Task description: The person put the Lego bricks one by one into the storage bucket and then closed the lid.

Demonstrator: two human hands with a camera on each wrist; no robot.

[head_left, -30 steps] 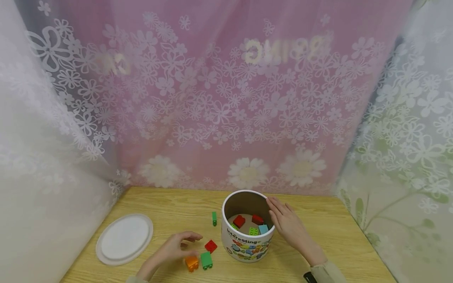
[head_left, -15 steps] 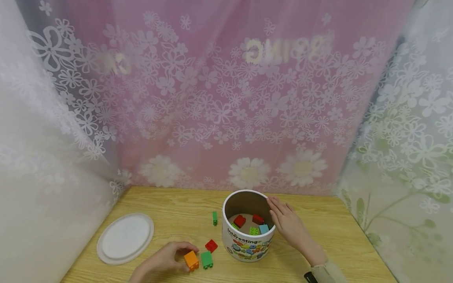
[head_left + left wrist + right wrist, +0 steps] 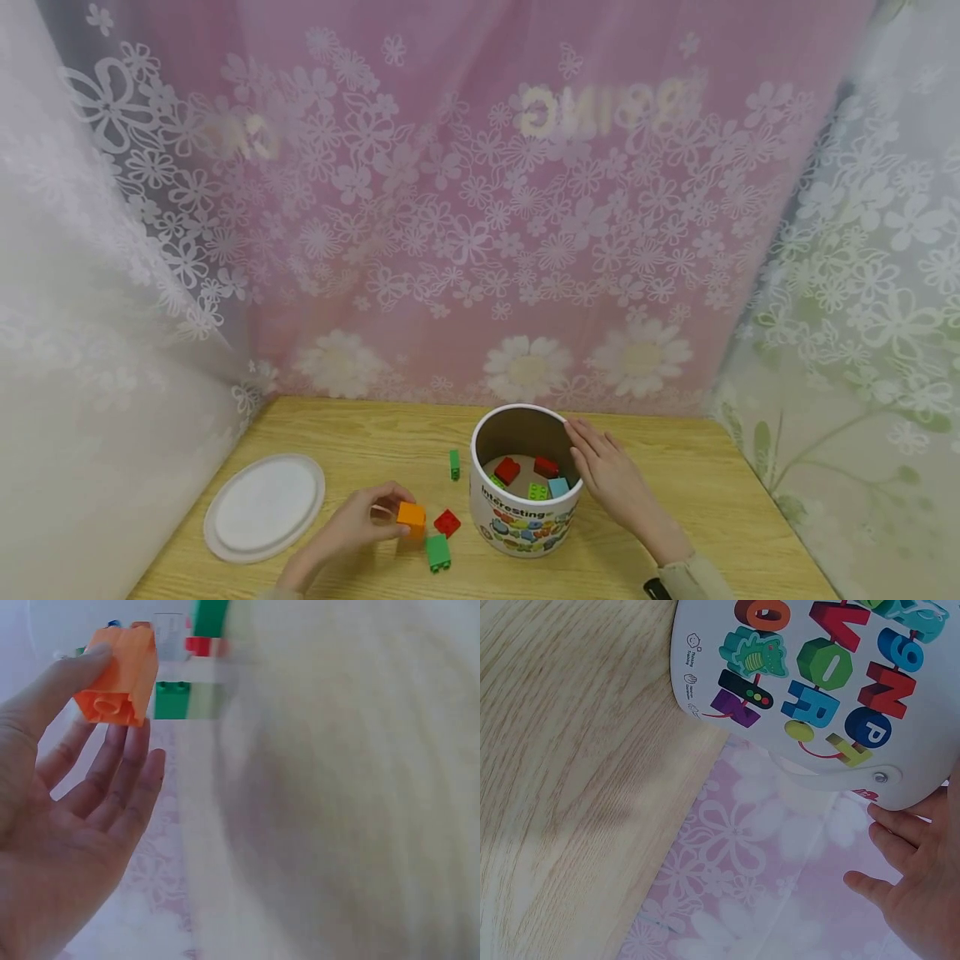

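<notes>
An orange building block is pinched between the thumb and fingers of my left hand. In the left wrist view the hollow underside of this orange block shows, raised off the tabletop. To its right lie a flat red block and a green block; a narrow green block lies farther back. A white printed bucket stands upright, holding several blocks, among them a red block and a blue block. With fingers extended, my right hand rests against the bucket's right rim.
A round white lid lies at the left of the wooden table. Floral curtains enclose the back and both sides. The bucket's white handle hangs down its side in the right wrist view.
My left hand closed its fingers on the orange block, then lifted it slightly up and away from beside the green block. The right hand and the bucket stay in place.
</notes>
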